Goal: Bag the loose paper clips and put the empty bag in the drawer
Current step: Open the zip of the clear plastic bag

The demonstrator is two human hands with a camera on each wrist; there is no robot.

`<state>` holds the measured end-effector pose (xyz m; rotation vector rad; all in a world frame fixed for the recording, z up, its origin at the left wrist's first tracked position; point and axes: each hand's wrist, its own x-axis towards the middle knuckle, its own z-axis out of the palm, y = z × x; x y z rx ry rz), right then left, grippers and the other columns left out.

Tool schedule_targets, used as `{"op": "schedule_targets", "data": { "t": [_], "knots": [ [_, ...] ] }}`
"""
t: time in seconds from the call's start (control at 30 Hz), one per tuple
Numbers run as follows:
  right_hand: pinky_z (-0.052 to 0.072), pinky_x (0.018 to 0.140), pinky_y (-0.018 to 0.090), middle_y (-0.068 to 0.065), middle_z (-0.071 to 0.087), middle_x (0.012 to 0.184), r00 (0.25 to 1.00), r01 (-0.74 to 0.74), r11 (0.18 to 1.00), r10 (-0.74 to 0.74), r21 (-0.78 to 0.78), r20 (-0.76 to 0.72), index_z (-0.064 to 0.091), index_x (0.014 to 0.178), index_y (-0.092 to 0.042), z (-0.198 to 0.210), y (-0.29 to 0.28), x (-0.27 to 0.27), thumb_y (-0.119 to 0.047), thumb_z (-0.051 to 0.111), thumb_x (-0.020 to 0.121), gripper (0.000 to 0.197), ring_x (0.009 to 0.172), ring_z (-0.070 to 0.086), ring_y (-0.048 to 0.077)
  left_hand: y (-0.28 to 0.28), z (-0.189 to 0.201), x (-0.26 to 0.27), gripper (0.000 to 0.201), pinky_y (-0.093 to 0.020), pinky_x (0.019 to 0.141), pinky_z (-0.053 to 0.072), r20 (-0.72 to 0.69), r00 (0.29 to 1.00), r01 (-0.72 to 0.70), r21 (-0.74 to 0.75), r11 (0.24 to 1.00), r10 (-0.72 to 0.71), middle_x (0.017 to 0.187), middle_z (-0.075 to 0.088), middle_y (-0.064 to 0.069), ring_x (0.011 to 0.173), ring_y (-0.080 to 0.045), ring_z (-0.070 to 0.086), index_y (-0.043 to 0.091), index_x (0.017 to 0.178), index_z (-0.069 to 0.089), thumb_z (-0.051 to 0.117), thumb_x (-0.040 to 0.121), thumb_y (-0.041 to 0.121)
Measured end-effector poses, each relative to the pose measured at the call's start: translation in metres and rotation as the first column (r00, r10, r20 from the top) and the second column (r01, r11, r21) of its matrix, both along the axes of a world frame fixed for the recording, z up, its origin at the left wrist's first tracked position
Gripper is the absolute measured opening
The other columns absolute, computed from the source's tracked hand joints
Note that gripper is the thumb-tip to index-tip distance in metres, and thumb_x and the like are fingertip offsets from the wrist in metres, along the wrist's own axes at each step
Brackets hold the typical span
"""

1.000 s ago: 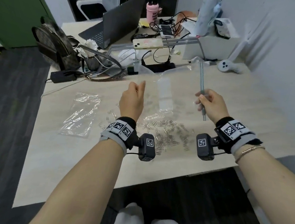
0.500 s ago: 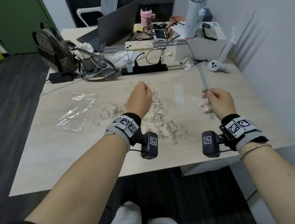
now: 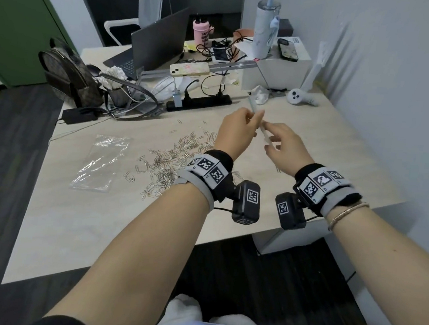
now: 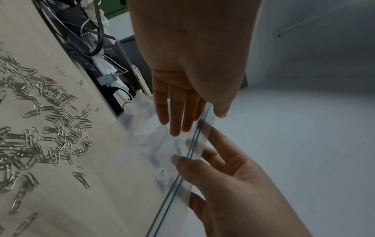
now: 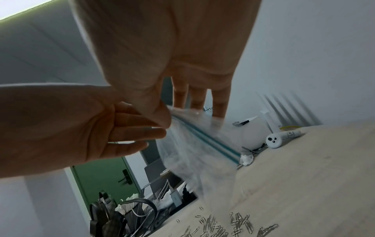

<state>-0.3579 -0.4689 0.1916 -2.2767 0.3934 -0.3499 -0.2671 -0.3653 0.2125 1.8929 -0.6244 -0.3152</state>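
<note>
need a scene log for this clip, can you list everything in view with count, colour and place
zip bag: one, clear with teal zip strip, held above the desk between both hands
flat bag: one, clear, lying on desk at left
paper clips: many, silver, scattered mid-desk
desk: one, light wood
laptop: one, dark grey, far side
backpack: one, brown patterned, far left
power strip: one, black, behind clips
pink bottle: one, far side
tumbler: one, pale, on white box
controller: one, white, far right
left hand: pinches zip strip
right hand: pinches zip strip
</note>
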Motion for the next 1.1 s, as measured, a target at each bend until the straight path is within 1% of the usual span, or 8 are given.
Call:
{"op": "schedule_targets", "data": {
  "t": [0.07,0.13,0.27,0.33,0.43,0.7,0.93,1.1],
  "knots": [
    [0.034,0.073,-0.003,0.005,0.047,0.132,1.000,-0.028,0.999,0.028,-0.018,-0.014,0.041,0.139,-0.022,0.000,0.001,-0.001,-0.003,0.059,0.084,0.061,0.101,0.054,0.011,0.003,-0.001,-0.002,0.032,-0.040,0.062,0.059,0.010,1.000,-0.026,-0.003,1.000,0.026,0.086,0.070,-0.014,0.077,-0.027,0.069,0.004,0.086,0.063,0.045,0.095,0.029],
    [0.036,0.072,-0.002,0.001,0.047,0.132,0.999,-0.037,0.999,0.037,0.001,-0.007,0.041,0.139,-0.025,0.001,0.003,-0.001,-0.016,0.065,0.084,0.060,0.102,0.054,0.010,0.004,-0.002,-0.004,0.030,-0.036,0.055,0.058,0.001,0.999,-0.037,0.004,0.999,0.037,0.086,0.067,-0.023,0.078,-0.034,0.067,-0.004,0.085,0.064,0.042,0.093,0.016],
    [0.043,0.087,0.014,0.004,0.054,0.126,0.997,-0.009,0.997,0.003,0.071,0.082,0.049,0.134,-0.020,0.002,0.002,0.000,-0.021,0.061,0.089,0.047,0.104,0.061,0.016,0.004,-0.002,-0.009,0.020,-0.039,0.062,0.060,-0.012,0.999,-0.047,-0.028,0.999,0.046,0.087,0.066,-0.015,0.079,-0.031,0.069,0.002,0.101,0.062,0.045,0.090,0.006],
    [0.044,0.089,0.020,0.005,0.057,0.124,0.996,0.007,0.998,-0.013,0.066,0.090,0.052,0.132,-0.019,0.004,0.001,0.001,-0.020,0.059,0.090,0.043,0.101,0.062,0.016,0.002,-0.004,-0.008,0.012,-0.041,0.064,0.060,-0.018,0.998,-0.062,-0.044,0.997,0.061,0.088,0.069,-0.012,0.078,-0.027,0.069,0.007,0.097,0.061,0.051,0.090,0.009],
    [0.044,0.086,0.020,0.006,0.060,0.120,0.994,0.031,0.998,-0.036,0.052,0.103,0.056,0.127,-0.016,0.006,-0.001,0.003,-0.020,0.060,0.090,0.038,0.095,0.061,0.015,-0.002,-0.003,-0.008,0.019,-0.045,0.069,0.059,0.009,0.999,-0.053,-0.017,0.998,0.053,0.082,0.072,-0.011,0.075,-0.025,0.070,0.007,0.084,0.066,0.052,0.091,0.017],
    [0.051,0.085,0.026,0.002,0.073,0.100,0.980,0.120,0.989,-0.131,0.082,0.146,0.071,0.106,-0.017,0.016,-0.007,0.005,-0.023,0.066,0.085,0.023,0.084,0.064,0.014,-0.004,-0.006,-0.007,0.016,-0.044,0.072,0.058,0.048,0.997,-0.057,-0.008,0.998,0.057,0.078,0.071,-0.007,0.080,-0.022,0.068,0.011,0.082,0.068,0.056,0.087,0.021],
    [0.056,0.075,0.037,0.000,0.068,0.084,0.979,0.154,0.986,-0.160,0.056,0.126,0.074,0.093,-0.014,0.006,-0.009,0.008,-0.014,0.067,0.082,0.013,0.075,0.067,0.021,-0.002,-0.003,-0.010,0.009,-0.035,0.056,0.059,0.039,0.999,-0.008,0.011,1.000,0.008,0.086,0.069,-0.017,0.074,-0.024,0.069,0.010,0.082,0.050,0.054,0.089,0.011],
    [0.058,0.070,0.042,0.002,0.068,0.075,0.953,0.270,0.959,-0.280,0.090,0.116,0.073,0.084,-0.012,0.003,-0.020,0.008,-0.009,0.060,0.083,0.013,0.074,0.068,0.022,0.006,-0.014,-0.001,0.007,-0.048,0.068,0.056,0.134,0.984,-0.136,0.110,0.985,0.121,0.082,0.065,-0.015,0.073,-0.031,0.066,0.014,0.084,0.043,0.048,0.085,0.009]
  ]
}}
